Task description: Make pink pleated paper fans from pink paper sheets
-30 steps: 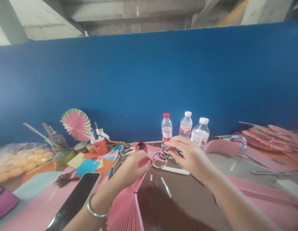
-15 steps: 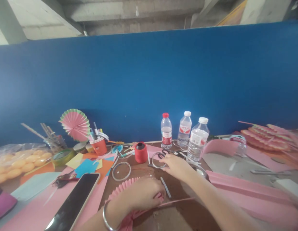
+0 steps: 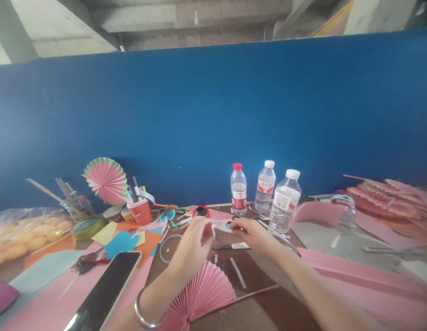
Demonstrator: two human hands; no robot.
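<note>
My left hand [image 3: 194, 241] reaches above a pink pleated paper fan [image 3: 210, 285], its thumb and fingers apart beside a red round container [image 3: 204, 212]. To its right, my right hand [image 3: 250, 232] has its fingers curled on what looks like a roll of clear tape [image 3: 222, 227], seen nearly edge-on between the two hands. The fan lies spread on the brown table, with a thin pink strip running out to its right. Just below the right hand lies a flat blade-like piece with a white end [image 3: 240, 246]. A narrow white strip [image 3: 238, 273] is nearby.
Three bottles [image 3: 239, 191] stand along the blue wall. A phone [image 3: 106, 289] lies on pink paper at left, near scissors [image 3: 91, 261], colored paper [image 3: 122, 242] and a red cup of pens [image 3: 141, 210]. Folded pink paper [image 3: 351, 280] and stacked paper fans [image 3: 382, 200] are at right.
My left hand has let go of the pleated paper and moved up; the fan has spread open. The tape ring has left the table into my right hand.
</note>
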